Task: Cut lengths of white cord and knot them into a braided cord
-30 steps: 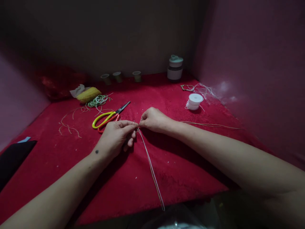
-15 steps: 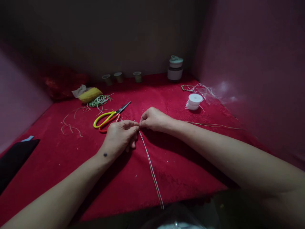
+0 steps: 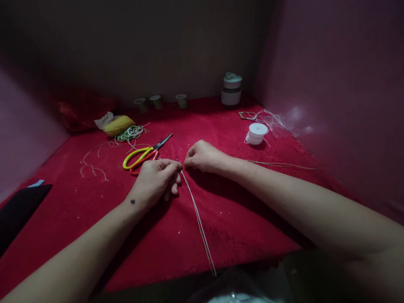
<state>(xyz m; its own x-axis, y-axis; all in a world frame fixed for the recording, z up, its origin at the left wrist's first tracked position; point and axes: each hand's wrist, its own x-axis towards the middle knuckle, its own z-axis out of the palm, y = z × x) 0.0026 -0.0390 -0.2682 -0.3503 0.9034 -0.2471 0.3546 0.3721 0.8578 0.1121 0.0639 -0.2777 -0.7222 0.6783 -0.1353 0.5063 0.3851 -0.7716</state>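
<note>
My left hand (image 3: 159, 177) pinches pale cords (image 3: 198, 219) between thumb and forefinger, its other fingers curled below. From that pinch the cords run down over the cloth to the front edge of the table. Close on the right, my right hand (image 3: 202, 156) pinches the cord too, its fingertips a small gap from the left ones. The knot or crossing between the fingers is too small to make out. Behind my left hand lie scissors (image 3: 148, 155) with one yellow and one red handle. More thin cord (image 3: 284, 164) stretches out to the right, beyond my right forearm.
A red cloth (image 3: 151, 244) covers the table. A white spool (image 3: 257, 134) and loose cord stand at right, a lidded jar (image 3: 231, 90) behind. Small spools (image 3: 181, 101) line the back. A yellow bundle (image 3: 118, 125) and green-white cord (image 3: 131, 133) lie at left.
My left hand has shifted slightly left, so a small gap with cord in it now shows between the two hands' fingertips. The right hand has hardly moved.
</note>
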